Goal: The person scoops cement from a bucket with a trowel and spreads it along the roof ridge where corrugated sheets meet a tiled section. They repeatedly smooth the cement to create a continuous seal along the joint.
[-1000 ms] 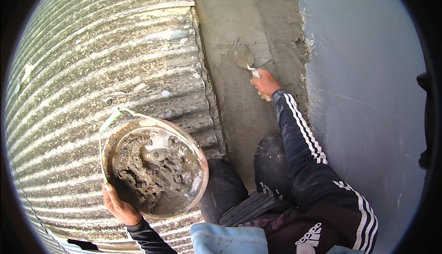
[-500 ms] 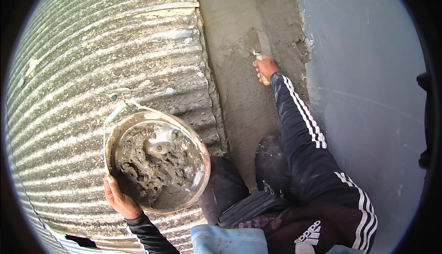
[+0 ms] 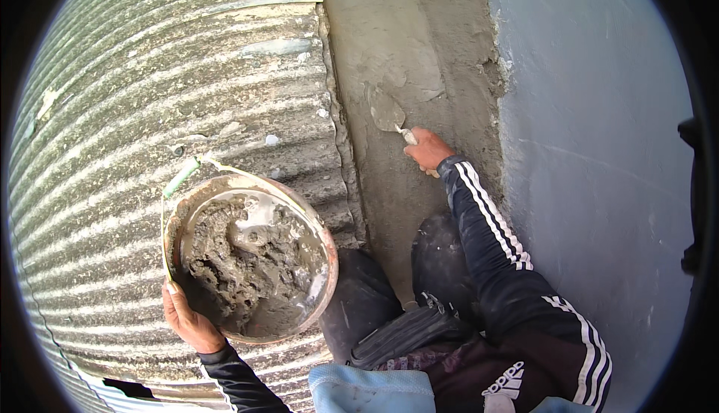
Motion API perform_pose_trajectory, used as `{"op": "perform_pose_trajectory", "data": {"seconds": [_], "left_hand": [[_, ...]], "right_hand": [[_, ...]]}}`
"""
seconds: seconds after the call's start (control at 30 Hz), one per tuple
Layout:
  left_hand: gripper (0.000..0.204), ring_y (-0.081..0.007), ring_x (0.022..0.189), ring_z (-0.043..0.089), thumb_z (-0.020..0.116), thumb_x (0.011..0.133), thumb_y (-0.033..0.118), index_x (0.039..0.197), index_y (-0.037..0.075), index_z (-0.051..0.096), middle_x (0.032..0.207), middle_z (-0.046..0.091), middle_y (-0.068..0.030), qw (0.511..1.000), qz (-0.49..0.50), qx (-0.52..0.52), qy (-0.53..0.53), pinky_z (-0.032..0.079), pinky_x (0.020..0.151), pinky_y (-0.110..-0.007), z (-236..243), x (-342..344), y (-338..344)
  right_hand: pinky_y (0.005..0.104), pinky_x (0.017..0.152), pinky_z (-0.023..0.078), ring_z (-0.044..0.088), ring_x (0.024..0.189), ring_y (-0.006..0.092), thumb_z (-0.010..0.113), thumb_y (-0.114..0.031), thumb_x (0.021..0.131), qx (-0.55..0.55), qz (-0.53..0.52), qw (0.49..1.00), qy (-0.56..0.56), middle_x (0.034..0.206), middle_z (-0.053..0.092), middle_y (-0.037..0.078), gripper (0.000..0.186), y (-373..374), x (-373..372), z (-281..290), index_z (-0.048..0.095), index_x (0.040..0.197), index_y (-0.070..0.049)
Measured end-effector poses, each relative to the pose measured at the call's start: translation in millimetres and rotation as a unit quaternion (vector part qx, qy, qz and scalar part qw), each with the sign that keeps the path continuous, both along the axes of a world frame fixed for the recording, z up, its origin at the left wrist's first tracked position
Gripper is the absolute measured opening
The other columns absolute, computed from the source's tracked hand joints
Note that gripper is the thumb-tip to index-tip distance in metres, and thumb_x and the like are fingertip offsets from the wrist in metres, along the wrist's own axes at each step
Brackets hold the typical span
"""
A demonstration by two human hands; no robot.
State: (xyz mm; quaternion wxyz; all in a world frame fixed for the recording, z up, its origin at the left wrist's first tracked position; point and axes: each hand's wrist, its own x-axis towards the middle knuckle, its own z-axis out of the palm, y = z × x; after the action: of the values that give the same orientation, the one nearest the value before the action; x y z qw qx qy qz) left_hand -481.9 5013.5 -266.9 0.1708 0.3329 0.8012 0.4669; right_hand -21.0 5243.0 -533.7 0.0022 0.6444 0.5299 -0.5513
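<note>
My right hand [image 3: 430, 150] is closed around the handle of a pointing-type trowel [image 3: 387, 110]. Its grey-smeared blade lies flat against the wet mortar strip [image 3: 397, 177], tip toward the far left. At the left, my left hand [image 3: 192, 322] grips the near-left rim of a round bucket [image 3: 330, 252], where the wire bail comes down; the fingers under the rim are partly hidden. Lumpy grey mortar [image 3: 255, 263] with a watery patch fills much of the bucket. The bail's green grip [image 3: 182, 178] stands over the bucket's far left edge.
Corrugated, weathered roofing sheets [image 3: 187, 98] spread across the left, their broken edge bordering the mortar strip. A smooth blue-grey wall [image 3: 592, 128] runs along the right, with a rough mortar edge at its foot. My knees [image 3: 442, 256] rest over the near end of the strip.
My right hand has drawn the trowel nearer, and its blade has swung to the left. Smoothing marks on the mortar have changed. The bucket and left hand have shifted slightly left in view.
</note>
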Motion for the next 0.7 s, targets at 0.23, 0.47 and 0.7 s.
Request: {"op": "perform_pose_trajectory", "data": {"seconds": [0.23,0.47,0.7], "left_hand": [[0.041,-0.0114,0.101,0.058,0.054,0.113,0.028,0.126,-0.008,0.068,0.112,0.070,-0.0087,0.999,-0.015,-0.005,0.039,0.045,0.095,-0.028,1.9,0.0,1.8],[0.041,-0.0114,0.100,0.058,0.055,0.113,0.028,0.126,-0.008,0.069,0.112,0.070,-0.0086,1.000,-0.002,0.002,0.023,0.045,0.094,-0.027,-1.3,-3.1,-1.3],[0.041,-0.0113,0.101,0.059,0.055,0.113,0.029,0.127,-0.008,0.068,0.113,0.070,-0.0078,1.000,-0.006,0.007,0.007,0.046,0.095,-0.027,-0.3,-1.6,-0.3]], "right_hand": [[0.0455,0.063,0.055,0.069,0.064,0.0289,0.062,-0.024,0.094,0.036,-0.115,0.992,-0.031,0.085,0.069,0.020,0.036,29.2,0.8,-14.3,0.058,0.115,0.005],[0.0453,0.054,0.055,0.069,0.061,0.0274,0.065,-0.019,0.092,0.049,-0.219,0.972,0.069,0.083,0.068,0.017,0.032,46.1,-12.6,-16.2,0.060,0.111,0.006],[0.0422,0.050,0.051,0.063,0.063,0.0232,0.067,-0.017,0.092,-0.028,-0.189,0.979,0.069,0.086,0.063,0.011,0.033,142.1,10.7,-3.5,0.060,0.115,0.005]]}}
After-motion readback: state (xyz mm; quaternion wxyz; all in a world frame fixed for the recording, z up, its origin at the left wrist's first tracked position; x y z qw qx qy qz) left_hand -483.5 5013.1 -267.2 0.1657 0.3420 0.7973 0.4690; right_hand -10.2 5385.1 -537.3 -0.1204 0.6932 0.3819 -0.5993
